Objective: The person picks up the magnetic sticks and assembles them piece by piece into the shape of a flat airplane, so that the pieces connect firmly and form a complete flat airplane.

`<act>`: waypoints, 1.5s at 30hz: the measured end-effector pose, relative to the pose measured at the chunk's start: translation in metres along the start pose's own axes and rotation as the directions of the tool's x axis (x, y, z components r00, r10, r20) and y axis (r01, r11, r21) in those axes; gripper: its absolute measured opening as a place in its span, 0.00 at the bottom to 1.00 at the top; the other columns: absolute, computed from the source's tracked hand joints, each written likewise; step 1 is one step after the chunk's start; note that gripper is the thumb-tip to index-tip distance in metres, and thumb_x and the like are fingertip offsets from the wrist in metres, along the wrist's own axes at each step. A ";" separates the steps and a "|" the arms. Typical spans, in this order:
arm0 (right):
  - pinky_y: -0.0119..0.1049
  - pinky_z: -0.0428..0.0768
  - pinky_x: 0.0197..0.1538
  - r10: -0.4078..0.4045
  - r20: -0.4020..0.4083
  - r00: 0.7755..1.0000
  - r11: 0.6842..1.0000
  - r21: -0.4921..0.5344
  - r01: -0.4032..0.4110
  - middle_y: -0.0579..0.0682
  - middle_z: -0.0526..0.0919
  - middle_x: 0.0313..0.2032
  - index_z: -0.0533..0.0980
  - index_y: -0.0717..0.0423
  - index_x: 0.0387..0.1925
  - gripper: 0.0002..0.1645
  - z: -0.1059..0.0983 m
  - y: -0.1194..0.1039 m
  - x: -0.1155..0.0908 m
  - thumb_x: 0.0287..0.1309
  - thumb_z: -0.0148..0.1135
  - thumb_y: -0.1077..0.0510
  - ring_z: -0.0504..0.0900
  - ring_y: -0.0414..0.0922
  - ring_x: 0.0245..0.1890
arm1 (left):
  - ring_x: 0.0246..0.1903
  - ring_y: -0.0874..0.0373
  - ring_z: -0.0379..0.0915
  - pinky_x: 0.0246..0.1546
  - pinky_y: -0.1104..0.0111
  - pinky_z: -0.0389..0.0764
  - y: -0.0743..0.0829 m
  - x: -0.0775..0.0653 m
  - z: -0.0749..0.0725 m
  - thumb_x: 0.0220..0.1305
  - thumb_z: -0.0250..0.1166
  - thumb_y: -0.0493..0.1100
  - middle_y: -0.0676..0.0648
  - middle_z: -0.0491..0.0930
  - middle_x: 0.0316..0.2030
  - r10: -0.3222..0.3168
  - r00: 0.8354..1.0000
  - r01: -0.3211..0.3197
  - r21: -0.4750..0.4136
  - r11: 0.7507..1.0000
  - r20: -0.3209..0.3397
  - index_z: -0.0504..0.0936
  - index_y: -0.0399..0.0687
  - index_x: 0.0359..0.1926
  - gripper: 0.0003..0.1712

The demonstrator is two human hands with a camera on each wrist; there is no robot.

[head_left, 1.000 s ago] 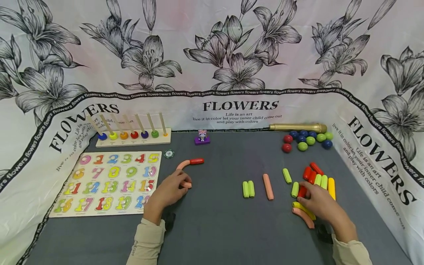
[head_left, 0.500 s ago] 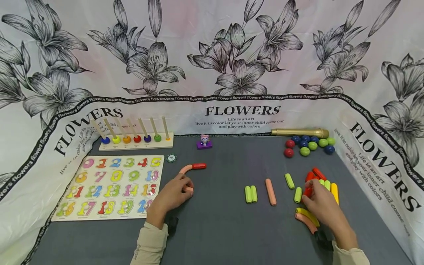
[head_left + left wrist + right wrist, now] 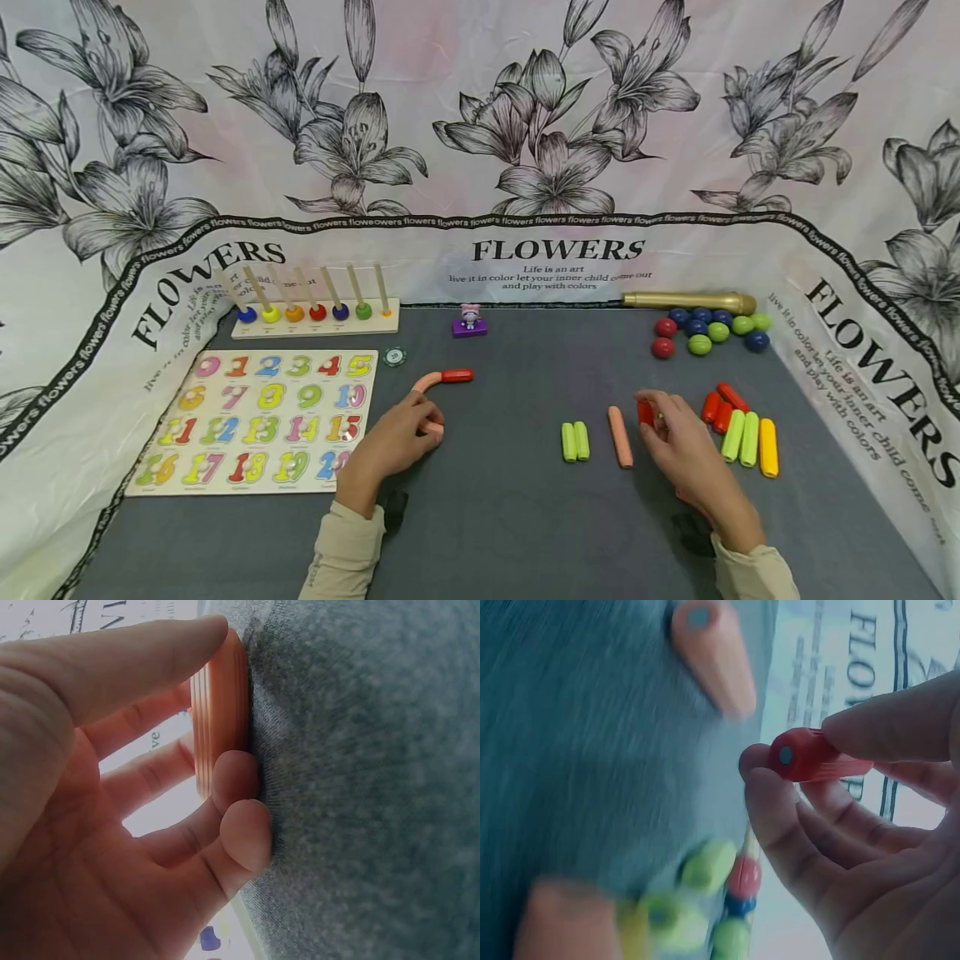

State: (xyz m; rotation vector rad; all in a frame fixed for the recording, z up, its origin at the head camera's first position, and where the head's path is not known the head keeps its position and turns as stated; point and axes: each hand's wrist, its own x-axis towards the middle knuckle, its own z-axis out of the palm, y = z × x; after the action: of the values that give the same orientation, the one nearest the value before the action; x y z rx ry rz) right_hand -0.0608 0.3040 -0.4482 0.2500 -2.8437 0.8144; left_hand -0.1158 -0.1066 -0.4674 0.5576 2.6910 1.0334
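Observation:
My left hand (image 3: pixel 397 446) holds a curved peach magnetic stick (image 3: pixel 221 705) against the table, thumb on one end and fingertips along it. Beyond the fingers, the stick's far part (image 3: pixel 426 383) meets the end of a short red magnetic stick (image 3: pixel 457 376). My right hand (image 3: pixel 686 450) pinches another short red stick (image 3: pixel 802 757) between thumb and fingers, above the table. A grey round magnet shows in its end. Just left of that hand lies a straight peach stick (image 3: pixel 620 436). In the head view the hand hides the green, yellow and curved sticks beneath it.
Two green sticks (image 3: pixel 575 442) lie mid-table. Right of the right hand are red sticks (image 3: pixel 724 407), green sticks (image 3: pixel 740 437) and a yellow stick (image 3: pixel 768 448). Behind are coloured balls (image 3: pixel 699 344) and a gold microphone (image 3: pixel 690 302). A number board (image 3: pixel 255 492) and peg stand (image 3: pixel 315 331) stand left.
The right hand has taken a red stick from the pile, lifted it and moved left towards the straight peach stick. The left hand keeps its hold on the curved stick.

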 end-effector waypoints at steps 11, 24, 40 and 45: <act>0.45 0.80 0.40 -0.155 0.023 0.988 0.983 0.098 0.152 0.54 0.81 0.44 0.79 0.67 0.58 0.22 0.037 -0.039 0.023 0.62 0.70 0.74 0.78 0.46 0.37 | 0.45 0.49 0.78 0.53 0.48 0.79 -0.004 0.001 0.003 0.70 0.72 0.34 0.49 0.77 0.47 0.012 1.000 -0.012 0.004 1.000 0.005 0.87 0.45 0.44 0.04; 0.46 0.82 0.44 -0.282 0.096 0.955 0.948 0.179 0.262 0.53 0.85 0.44 0.84 0.62 0.48 0.11 0.083 -0.085 0.043 0.66 0.71 0.71 0.82 0.49 0.39 | 0.47 0.48 0.78 0.57 0.47 0.78 -0.007 -0.001 0.005 0.73 0.71 0.36 0.48 0.77 0.50 -0.013 1.000 0.013 -0.003 1.000 0.010 0.87 0.45 0.48 0.06; 0.49 0.84 0.50 -0.381 0.223 0.897 0.919 0.196 0.342 0.53 0.86 0.44 0.84 0.61 0.48 0.09 0.123 -0.120 0.064 0.68 0.70 0.69 0.84 0.49 0.42 | 0.43 0.49 0.79 0.54 0.48 0.80 -0.008 0.003 0.003 0.73 0.71 0.38 0.49 0.77 0.46 0.050 0.999 -0.049 0.024 0.998 -0.018 0.87 0.47 0.45 0.03; 0.47 0.84 0.50 -0.401 0.235 0.886 0.909 0.220 0.353 0.52 0.86 0.43 0.85 0.61 0.48 0.09 0.129 -0.126 0.067 0.68 0.69 0.70 0.84 0.48 0.41 | 0.43 0.49 0.79 0.54 0.48 0.80 -0.009 0.004 0.001 0.74 0.71 0.39 0.49 0.77 0.46 0.054 0.998 -0.054 0.020 0.998 -0.016 0.87 0.48 0.45 0.03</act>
State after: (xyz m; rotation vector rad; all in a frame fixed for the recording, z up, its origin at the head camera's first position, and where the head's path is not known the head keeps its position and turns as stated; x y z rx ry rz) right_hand -0.1152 0.1214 -0.4780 0.9831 -2.8170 1.0005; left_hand -0.1219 -0.1100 -0.4747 0.6309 2.7177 1.0308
